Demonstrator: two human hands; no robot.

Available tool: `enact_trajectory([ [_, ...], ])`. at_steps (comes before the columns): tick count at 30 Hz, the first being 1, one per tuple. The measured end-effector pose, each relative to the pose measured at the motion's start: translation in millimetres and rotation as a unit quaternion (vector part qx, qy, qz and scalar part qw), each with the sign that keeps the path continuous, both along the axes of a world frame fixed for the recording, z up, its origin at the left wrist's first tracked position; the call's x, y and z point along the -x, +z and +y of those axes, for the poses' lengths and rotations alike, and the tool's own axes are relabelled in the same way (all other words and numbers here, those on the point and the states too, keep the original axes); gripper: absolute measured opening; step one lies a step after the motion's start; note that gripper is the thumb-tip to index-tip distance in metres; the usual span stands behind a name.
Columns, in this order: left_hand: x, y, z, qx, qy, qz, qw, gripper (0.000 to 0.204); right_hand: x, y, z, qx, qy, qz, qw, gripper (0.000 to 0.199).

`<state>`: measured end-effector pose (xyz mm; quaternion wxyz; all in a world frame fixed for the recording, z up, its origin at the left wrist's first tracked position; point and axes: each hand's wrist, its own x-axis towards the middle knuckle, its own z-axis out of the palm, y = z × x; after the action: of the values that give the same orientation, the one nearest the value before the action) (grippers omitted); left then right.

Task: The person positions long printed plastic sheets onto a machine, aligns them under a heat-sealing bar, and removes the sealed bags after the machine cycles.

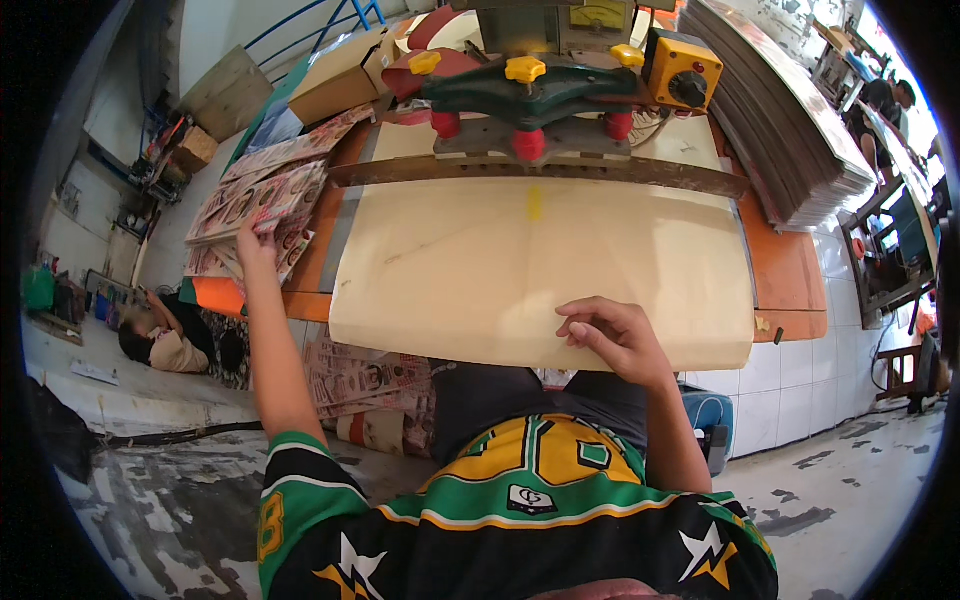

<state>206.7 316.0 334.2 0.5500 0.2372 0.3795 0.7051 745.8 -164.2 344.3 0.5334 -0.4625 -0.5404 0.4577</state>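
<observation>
At the left of the table, my left hand (pixel 257 242) is closed on the near edge of a red-and-white printed sheet (pixel 285 192). That sheet lies on a loose pile of similar printed sheets, and my fingertips are partly hidden against it. Over the front part of a wide cream sheet (pixel 450 265), my right hand (pixel 612 338) is held with its fingers loosely bent and the thumb apart, holding nothing. The cream sheet covers the middle of the orange table and hangs over its front edge. Across its far side runs a long metal bar (pixel 540 172).
Above the bar stands a dark green press frame (pixel 540 90) with yellow knobs and red posts. A yellow control box (pixel 686 72) hangs at its right. Tall stacked boards (pixel 785 125) stand at the right, a cardboard box (pixel 342 72) at the far left. Another person (pixel 175 335) is low at the left.
</observation>
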Motion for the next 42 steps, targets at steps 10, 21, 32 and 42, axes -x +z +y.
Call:
enact_trajectory([
  [10, 54, 15, -219, -0.091, -0.045, 0.129, 0.986, 0.046, 2, 3, 1, 0.003, 0.005, -0.004, 1.0, 0.026],
  [21, 88, 0, -338, -0.06, 0.128, 0.121, 0.983, 0.058, 2, 2, 4, 0.011, 0.005, -0.019, 1.0, 0.028],
  [32, 105, -59, -342, -0.111, 0.227, 0.117, 0.96, 0.058, 4, 1, 3, 0.007, -0.008, -0.019, 1.0, 0.025],
  [42, 95, -150, -350, -0.01, 0.258, 0.087, 0.962, 0.051, 5, 1, 3, 0.017, -0.012, -0.02, 1.0, 0.025],
])
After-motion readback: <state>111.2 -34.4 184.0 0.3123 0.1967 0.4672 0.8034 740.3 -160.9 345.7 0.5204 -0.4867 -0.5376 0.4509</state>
